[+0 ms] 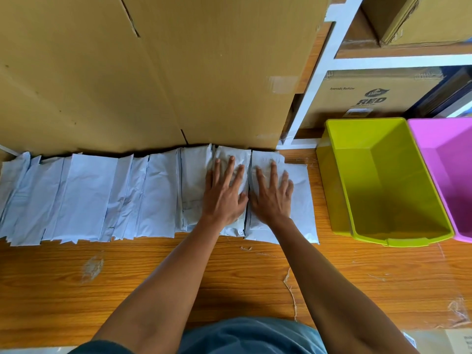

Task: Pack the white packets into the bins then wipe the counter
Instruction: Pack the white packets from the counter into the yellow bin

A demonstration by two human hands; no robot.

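Left hand [224, 192] and right hand [272, 194] lie flat, fingers straight, pressing the white packets [86, 198] under the fingertips (likely splitting off a stack). Green bin [334, 190] sits right of the right fingers, empty, no packets inside yet.

Wood-grain counter [178, 272], matt plastic packets [84, 195], glossy plastic bins [339, 190]

Pink bin [449, 175] cut by right edge; packet row [84, 195] runs off left edge.
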